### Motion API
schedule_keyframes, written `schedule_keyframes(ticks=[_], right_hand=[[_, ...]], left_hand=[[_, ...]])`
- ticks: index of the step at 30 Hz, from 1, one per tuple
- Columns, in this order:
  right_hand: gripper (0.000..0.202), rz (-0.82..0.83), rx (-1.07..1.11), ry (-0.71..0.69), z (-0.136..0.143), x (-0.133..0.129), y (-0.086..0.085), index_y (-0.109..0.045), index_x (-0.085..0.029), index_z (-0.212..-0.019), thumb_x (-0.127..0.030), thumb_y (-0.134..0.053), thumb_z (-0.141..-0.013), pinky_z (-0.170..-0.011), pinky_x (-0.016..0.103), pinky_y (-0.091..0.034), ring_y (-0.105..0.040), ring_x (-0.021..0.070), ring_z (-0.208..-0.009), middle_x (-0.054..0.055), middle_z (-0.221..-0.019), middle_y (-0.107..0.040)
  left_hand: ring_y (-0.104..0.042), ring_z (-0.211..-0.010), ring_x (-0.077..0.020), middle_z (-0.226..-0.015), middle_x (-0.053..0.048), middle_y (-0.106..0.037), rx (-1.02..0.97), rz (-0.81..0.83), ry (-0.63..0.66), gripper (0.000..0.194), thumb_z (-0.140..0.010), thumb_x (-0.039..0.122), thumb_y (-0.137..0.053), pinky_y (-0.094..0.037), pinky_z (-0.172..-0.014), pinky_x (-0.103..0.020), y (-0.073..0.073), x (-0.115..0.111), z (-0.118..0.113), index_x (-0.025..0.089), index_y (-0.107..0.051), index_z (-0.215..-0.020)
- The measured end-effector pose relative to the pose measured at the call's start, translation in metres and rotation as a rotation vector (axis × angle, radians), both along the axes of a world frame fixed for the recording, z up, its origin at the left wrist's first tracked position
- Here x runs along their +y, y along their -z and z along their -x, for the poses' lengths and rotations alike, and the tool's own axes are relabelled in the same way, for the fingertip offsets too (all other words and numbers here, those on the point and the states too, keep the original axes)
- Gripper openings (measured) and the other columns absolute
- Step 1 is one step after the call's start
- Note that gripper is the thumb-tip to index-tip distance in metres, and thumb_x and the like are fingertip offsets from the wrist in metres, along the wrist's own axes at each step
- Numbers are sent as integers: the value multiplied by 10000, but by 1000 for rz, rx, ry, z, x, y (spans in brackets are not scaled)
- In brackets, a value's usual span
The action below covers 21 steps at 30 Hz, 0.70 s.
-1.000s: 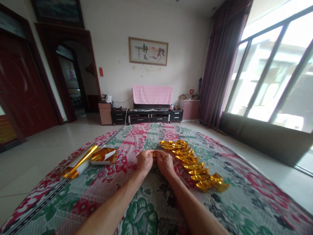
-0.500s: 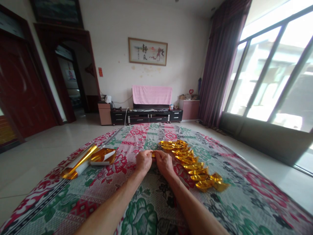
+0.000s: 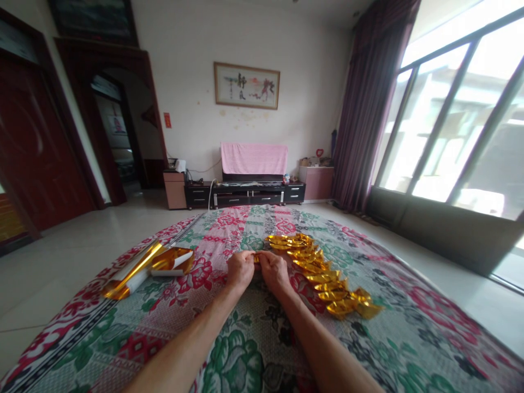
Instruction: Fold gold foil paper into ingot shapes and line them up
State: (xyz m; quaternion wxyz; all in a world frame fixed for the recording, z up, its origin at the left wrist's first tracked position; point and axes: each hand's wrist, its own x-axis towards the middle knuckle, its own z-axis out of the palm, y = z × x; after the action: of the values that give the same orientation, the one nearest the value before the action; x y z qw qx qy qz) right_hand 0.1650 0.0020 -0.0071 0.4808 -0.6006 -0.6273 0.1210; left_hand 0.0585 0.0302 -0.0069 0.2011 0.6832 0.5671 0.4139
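Observation:
Between my two hands is a small piece of gold foil paper (image 3: 256,258), mostly covered by the fingers. My left hand (image 3: 240,269) pinches its left side, and my right hand (image 3: 273,269) pinches its right side, the fingertips of both almost meeting. To the right of my right hand runs a slanting row of folded gold paper ingots (image 3: 321,273), several of them overlapping. Off to the left lie a roll of gold foil paper (image 3: 135,273) and some loosely curled gold sheets (image 3: 174,262) with white backs.
Everything lies on a flowered cloth (image 3: 233,355) in red, green and grey. Beyond its far edge stands a low black TV cabinet (image 3: 249,195) with a pink cloth (image 3: 254,159) over a screen. A purple curtain (image 3: 358,120) and large window are on the right.
Both hands stay in the same place with the gold foil paper between them. Slightly less of the foil shows between the fingertips now. The ingots and sheets have not moved.

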Motion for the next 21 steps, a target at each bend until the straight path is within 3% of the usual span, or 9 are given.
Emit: schedule_keyframes(ticks=[11,21], right_hand=[[323,3,-36,53,1,2,3,-704,-200,-821,-282,-392,-817,-663,194,-411,-625,158,-718,25,-744,-692],[339,-12,-101,66,2,1,3,-696,-181,-770,-254,-369,-823,-592,179,-370,-605,143,-674,37,-711,-683]], left_hand=[[-624,-844,-145,-954,-54,-689,-9,15,52,312,-800,207,-420,-474,-718,-219,2,3,3,180,-672,-981],[-626,-866,-161,-909,-82,-696,54,-11,-8,304,-809,196,-420,-446,-753,-220,-4,-4,0,162,-678,-966]])
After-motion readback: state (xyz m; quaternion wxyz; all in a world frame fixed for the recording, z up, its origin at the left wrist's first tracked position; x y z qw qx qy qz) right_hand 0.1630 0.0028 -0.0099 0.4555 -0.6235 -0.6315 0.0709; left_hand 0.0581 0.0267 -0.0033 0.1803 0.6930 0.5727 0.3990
